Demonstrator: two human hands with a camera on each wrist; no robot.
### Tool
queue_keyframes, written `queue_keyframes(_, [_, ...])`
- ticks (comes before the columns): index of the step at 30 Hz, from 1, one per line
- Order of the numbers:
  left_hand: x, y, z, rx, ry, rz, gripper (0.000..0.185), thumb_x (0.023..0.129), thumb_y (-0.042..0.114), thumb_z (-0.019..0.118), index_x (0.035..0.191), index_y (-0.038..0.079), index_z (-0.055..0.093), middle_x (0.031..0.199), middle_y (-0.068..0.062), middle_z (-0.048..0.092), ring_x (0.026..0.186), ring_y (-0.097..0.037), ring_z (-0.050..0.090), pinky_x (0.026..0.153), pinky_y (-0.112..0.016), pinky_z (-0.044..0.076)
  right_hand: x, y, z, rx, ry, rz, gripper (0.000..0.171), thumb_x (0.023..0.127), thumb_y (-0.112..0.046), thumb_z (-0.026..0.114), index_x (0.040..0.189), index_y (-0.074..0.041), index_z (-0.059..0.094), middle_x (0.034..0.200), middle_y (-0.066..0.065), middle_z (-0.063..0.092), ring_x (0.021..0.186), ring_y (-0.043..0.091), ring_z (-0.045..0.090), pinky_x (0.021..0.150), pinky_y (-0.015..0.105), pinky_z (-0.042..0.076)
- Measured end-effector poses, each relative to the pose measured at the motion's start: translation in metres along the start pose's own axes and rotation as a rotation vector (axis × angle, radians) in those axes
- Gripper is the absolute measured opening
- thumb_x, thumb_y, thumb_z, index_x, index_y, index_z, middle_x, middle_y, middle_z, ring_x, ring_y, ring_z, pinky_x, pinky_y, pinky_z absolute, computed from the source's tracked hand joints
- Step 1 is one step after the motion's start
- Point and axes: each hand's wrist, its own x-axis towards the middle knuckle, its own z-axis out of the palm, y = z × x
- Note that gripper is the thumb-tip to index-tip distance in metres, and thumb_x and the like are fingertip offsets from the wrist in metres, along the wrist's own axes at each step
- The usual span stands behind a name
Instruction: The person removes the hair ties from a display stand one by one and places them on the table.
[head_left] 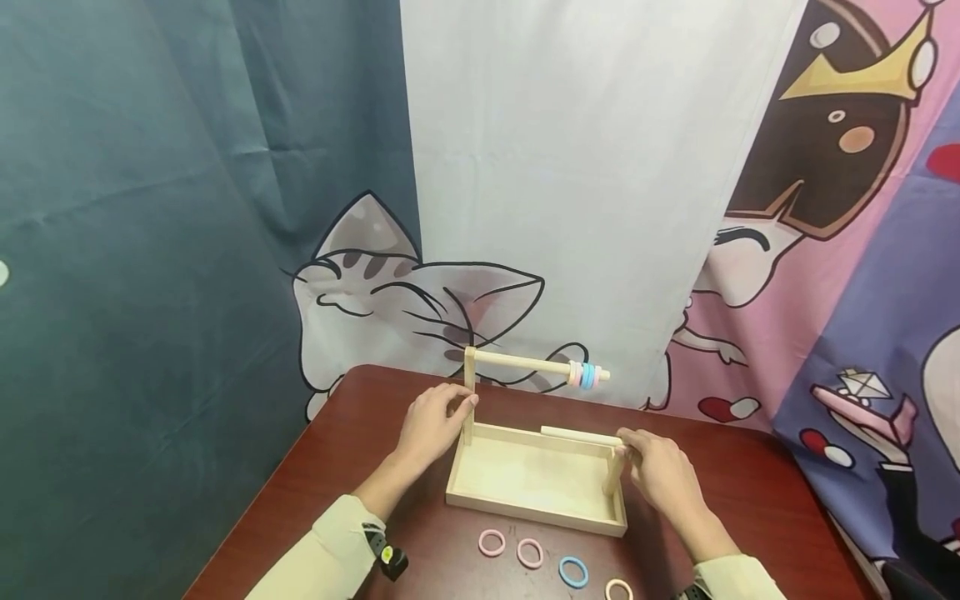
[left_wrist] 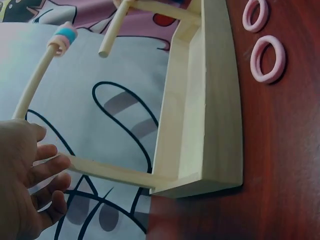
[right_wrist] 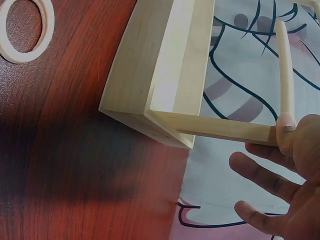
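A pale wooden tray (head_left: 540,518) has a tall post (head_left: 469,425) at its left end and a shorter post (head_left: 612,477) at its right end. From the tall post's top runs a dowel (head_left: 521,361) carrying pink and blue rings (head_left: 587,375) near its free tip. A second dowel (head_left: 577,435) extends leftward from the shorter post. My left hand (head_left: 431,423) pinches the tall post between thumb and index finger, other fingers loosely bent. With thumb and index finger my right hand (head_left: 663,471) grips the shorter post's top where the dowel joins; its other fingers spread (right_wrist: 265,177).
In front of the tray, on the reddish-brown table (head_left: 720,483), lie two pink rings (head_left: 492,543), a blue ring (head_left: 573,572) and a cream ring (head_left: 618,590). A printed curtain (head_left: 600,167) hangs directly behind the table's far edge.
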Motion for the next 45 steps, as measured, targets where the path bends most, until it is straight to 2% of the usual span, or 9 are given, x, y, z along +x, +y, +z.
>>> queue_keyframes(3, [0.004, -0.002, -0.002, 0.033, 0.025, -0.005, 0.028, 0.108, 0.043, 0.071, 0.119, 0.02, 0.084, 0.108, 0.0, 0.081, 0.09, -0.019, 0.068, 0.083, -0.044, 0.057, 0.001, 0.001, -0.002, -0.006, -0.005, 0.006, 0.017, 0.094, -0.006, 0.082, 0.106, -0.017, 0.08, 0.086, 0.001, 0.072, 0.075, 0.036, 0.071, 0.059, 0.054, 0.053])
queue_keyframes(7, [0.01, -0.004, -0.005, 0.081, 0.068, -0.014, 0.033, 0.108, 0.047, 0.071, 0.117, 0.018, 0.084, 0.117, -0.003, 0.082, 0.108, -0.028, 0.075, 0.094, -0.053, 0.06, 0.002, 0.001, -0.004, -0.008, -0.017, 0.016, 0.017, 0.094, -0.005, 0.082, 0.106, -0.017, 0.079, 0.085, 0.0, 0.071, 0.072, 0.032, 0.067, 0.057, 0.051, 0.051])
queue_keyframes(14, [0.022, -0.001, -0.013, 0.066, 0.073, -0.027, 0.043, 0.108, 0.053, 0.067, 0.127, 0.017, 0.081, 0.128, -0.005, 0.081, 0.124, -0.031, 0.072, 0.106, -0.054, 0.058, 0.002, 0.003, -0.005, -0.005, -0.014, 0.016, 0.019, 0.093, -0.006, 0.084, 0.108, -0.016, 0.08, 0.09, 0.002, 0.075, 0.075, 0.035, 0.071, 0.059, 0.053, 0.052])
queue_keyframes(23, [0.039, 0.009, -0.012, 0.08, 0.063, 0.001, 0.052, 0.11, 0.057, 0.062, 0.14, 0.016, 0.073, 0.121, -0.004, 0.079, 0.11, -0.027, 0.07, 0.094, -0.051, 0.058, 0.003, 0.003, -0.004, -0.006, -0.02, 0.014, 0.019, 0.095, -0.007, 0.083, 0.112, -0.013, 0.081, 0.095, 0.005, 0.078, 0.081, 0.039, 0.075, 0.061, 0.056, 0.056])
queue_keyframes(29, [0.049, 0.012, -0.013, 0.037, 0.081, 0.016, 0.058, 0.11, 0.056, 0.062, 0.15, 0.015, 0.065, 0.129, -0.007, 0.078, 0.119, -0.033, 0.071, 0.097, -0.056, 0.058, 0.003, 0.001, -0.005, -0.01, -0.033, 0.021, 0.021, 0.096, -0.007, 0.082, 0.117, -0.009, 0.082, 0.097, 0.008, 0.079, 0.083, 0.04, 0.075, 0.064, 0.057, 0.058])
queue_keyframes(33, [0.054, 0.01, -0.012, 0.004, 0.085, 0.037, 0.057, 0.11, 0.053, 0.063, 0.155, 0.019, 0.062, 0.136, -0.01, 0.077, 0.122, -0.035, 0.07, 0.098, -0.058, 0.058, 0.003, 0.001, -0.004, -0.007, -0.034, 0.023, 0.022, 0.096, -0.007, 0.082, 0.118, -0.008, 0.082, 0.098, 0.009, 0.079, 0.083, 0.039, 0.075, 0.064, 0.056, 0.058])
queue_keyframes(40, [0.059, 0.004, -0.011, -0.085, 0.047, 0.109, 0.047, 0.111, 0.044, 0.064, 0.151, 0.019, 0.067, 0.132, -0.008, 0.077, 0.109, -0.028, 0.067, 0.091, -0.052, 0.056, 0.001, 0.0, -0.004, -0.005, -0.031, 0.024, 0.023, 0.096, -0.007, 0.083, 0.119, -0.009, 0.081, 0.099, 0.009, 0.08, 0.083, 0.039, 0.075, 0.064, 0.057, 0.058])
queue_keyframes(45, [0.061, 0.005, -0.012, -0.14, 0.053, 0.153, 0.038, 0.11, 0.035, 0.067, 0.141, 0.013, 0.073, 0.136, -0.007, 0.077, 0.113, -0.031, 0.067, 0.095, -0.055, 0.055, 0.001, 0.0, -0.002, -0.009, -0.027, 0.015, 0.023, 0.096, -0.006, 0.082, 0.119, -0.008, 0.081, 0.1, 0.01, 0.08, 0.083, 0.039, 0.075, 0.064, 0.057, 0.058])
